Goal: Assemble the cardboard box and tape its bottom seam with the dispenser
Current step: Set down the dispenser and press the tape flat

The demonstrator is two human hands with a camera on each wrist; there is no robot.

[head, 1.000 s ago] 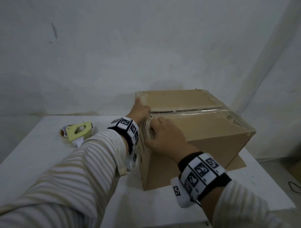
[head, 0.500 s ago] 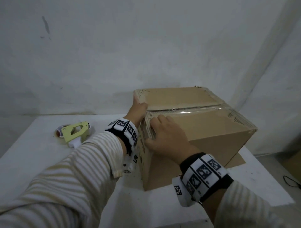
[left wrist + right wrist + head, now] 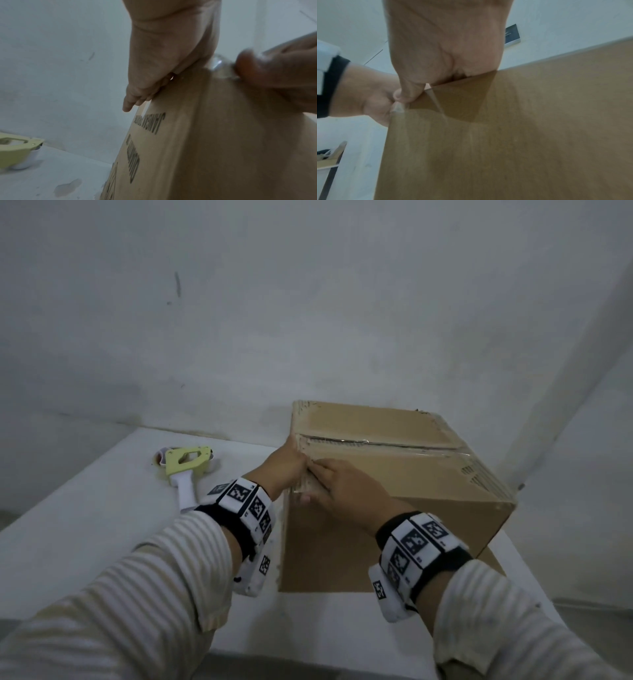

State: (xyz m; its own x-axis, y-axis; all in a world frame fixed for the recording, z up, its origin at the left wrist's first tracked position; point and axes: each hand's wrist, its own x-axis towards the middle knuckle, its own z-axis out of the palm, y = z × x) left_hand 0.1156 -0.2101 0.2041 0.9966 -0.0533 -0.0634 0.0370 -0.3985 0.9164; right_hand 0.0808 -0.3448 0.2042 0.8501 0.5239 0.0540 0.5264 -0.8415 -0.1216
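The cardboard box (image 3: 428,484) stands on the white table (image 3: 85,525) with clear tape (image 3: 376,444) along its top seam. My left hand (image 3: 286,465) lies flat against the box's upper left edge, fingers straight (image 3: 154,54). My right hand (image 3: 346,487) rests palm-down on the box top at the near left corner, its fingertips meeting the left hand and its thumb over the corner (image 3: 406,94). In the left wrist view the tape's end wraps over the edge by the right thumb (image 3: 274,83). The pale green tape dispenser (image 3: 186,462) lies on the table, left of the box, in nobody's grip.
A wall stands close behind the table and box. A cardboard flap (image 3: 493,563) sticks out from under the box at the right. The table's right edge lies just beyond it. The box's left side carries printed text (image 3: 154,124).
My right hand's fingers have slid left to the box's left edge, beside the left hand. The left hand has shifted slightly toward me along that edge. The box and dispenser have not moved.
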